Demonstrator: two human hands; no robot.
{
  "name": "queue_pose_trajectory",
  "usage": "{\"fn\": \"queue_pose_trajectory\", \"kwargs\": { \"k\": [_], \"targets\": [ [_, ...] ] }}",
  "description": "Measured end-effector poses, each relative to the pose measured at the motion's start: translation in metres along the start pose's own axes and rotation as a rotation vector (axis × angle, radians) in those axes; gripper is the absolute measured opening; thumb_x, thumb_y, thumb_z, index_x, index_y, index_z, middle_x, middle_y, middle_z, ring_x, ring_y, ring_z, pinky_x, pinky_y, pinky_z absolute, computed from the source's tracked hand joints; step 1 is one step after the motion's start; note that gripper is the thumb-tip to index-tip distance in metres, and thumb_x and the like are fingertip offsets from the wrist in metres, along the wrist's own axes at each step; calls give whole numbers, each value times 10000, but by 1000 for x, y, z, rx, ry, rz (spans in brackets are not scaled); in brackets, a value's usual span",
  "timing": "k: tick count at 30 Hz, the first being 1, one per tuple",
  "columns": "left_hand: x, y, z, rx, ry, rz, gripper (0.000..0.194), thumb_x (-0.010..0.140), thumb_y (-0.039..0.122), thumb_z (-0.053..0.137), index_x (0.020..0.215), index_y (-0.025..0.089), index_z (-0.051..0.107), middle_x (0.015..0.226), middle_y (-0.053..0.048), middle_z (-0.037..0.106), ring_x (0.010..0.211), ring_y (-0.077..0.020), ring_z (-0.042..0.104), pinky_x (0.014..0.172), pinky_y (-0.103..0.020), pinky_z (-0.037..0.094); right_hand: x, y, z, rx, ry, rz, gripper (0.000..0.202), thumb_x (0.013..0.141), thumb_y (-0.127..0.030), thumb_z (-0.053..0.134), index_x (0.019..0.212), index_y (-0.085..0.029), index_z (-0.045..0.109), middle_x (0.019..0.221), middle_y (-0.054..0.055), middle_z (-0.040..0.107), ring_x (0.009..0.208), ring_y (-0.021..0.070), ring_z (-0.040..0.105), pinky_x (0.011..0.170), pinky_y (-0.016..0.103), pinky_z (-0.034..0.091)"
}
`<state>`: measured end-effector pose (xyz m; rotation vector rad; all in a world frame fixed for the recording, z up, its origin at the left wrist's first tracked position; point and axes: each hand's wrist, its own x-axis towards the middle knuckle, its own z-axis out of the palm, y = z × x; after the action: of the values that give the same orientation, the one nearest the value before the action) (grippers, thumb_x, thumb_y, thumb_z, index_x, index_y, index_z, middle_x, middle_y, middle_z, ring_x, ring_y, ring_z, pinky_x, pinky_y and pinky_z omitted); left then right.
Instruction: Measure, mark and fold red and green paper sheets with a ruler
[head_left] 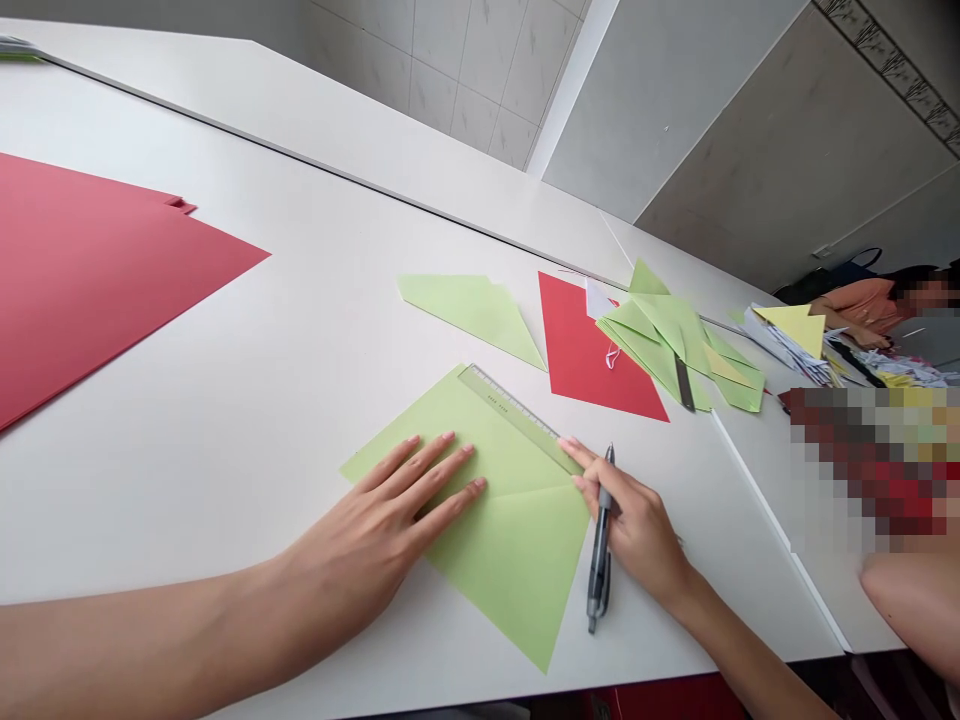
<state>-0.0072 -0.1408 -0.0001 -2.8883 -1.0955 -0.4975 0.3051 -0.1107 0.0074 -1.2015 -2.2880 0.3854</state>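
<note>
A light green sheet of paper (517,560) with a crease across it lies on the table. My left hand (397,510) rests flat on the sheet, fingers spread. Along the sheet's upper right edge lies a clear ruler (514,410). My right hand (630,515) pinches the ruler's near end between thumb and fingertips. A grey and black pen (600,560) sits in the same hand, its tip pointing away from me; part of how it is held is hidden.
A green offcut (469,310), a red sheet (592,350) and a pile of green papers with a dark blade-like tool (683,383) lie beyond. Large red sheets (97,270) are at left. A person (870,305) sits at far right; another person's bare limb (915,600) is nearer.
</note>
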Motion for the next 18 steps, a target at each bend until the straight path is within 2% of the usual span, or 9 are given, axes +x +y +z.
{"fn": "queue_pose_trajectory", "kwargs": {
  "k": [5, 8, 11, 14, 16, 18],
  "targets": [
    [1, 9, -7, 30, 34, 2, 574, 918, 113, 418, 1489, 154, 381, 1552, -117, 388, 1485, -287, 275, 1215, -495, 277, 5, 9, -3, 10, 22, -12, 238, 999, -132, 434, 1087, -262, 612, 1210, 76, 717, 1300, 242, 567, 1008, 400, 567],
    [0, 14, -8, 54, 47, -2, 504, 977, 206, 395, 1479, 158, 395, 1553, -111, 390, 1473, -295, 304, 1201, -496, 301, 3, 6, -1, -27, 40, -57, 247, 992, -117, 446, 1083, -264, 623, 1110, 73, 749, 1236, 257, 623, 930, 388, 606],
    [0, 18, -7, 62, 67, -60, 541, 988, 216, 372, 1520, 143, 306, 1584, -150, 315, 1484, -303, 274, 1190, -485, 311, -5, -12, 4, -117, 34, -130, 255, 964, -100, 499, 1116, -263, 624, 1135, 88, 747, 1131, 271, 691, 825, 361, 630],
    [1, 21, -7, 44, 56, -61, 643, 944, 127, 374, 1559, 148, 190, 1611, -157, 240, 1506, -304, 200, 1204, -490, 269, -13, -39, 8, -94, -55, -242, 302, 940, -61, 502, 1152, -250, 605, 1243, 109, 705, 1082, 253, 715, 824, 339, 619],
    [2, 20, -8, 31, 17, -9, 660, 929, 111, 376, 1561, 182, 200, 1605, -130, 268, 1500, -311, 222, 1198, -520, 265, -11, -52, 8, -32, -105, -294, 308, 946, -72, 500, 1183, -253, 578, 1199, 99, 724, 1046, 226, 726, 841, 320, 608],
    [3, 19, -10, 38, -27, 29, 621, 939, 136, 379, 1546, 201, 263, 1583, -107, 324, 1476, -330, 283, 1174, -550, 296, 3, -51, 3, -42, -81, -337, 263, 971, -133, 501, 1200, -254, 549, 1081, 82, 755, 971, 212, 736, 860, 332, 595]
  ]
}}
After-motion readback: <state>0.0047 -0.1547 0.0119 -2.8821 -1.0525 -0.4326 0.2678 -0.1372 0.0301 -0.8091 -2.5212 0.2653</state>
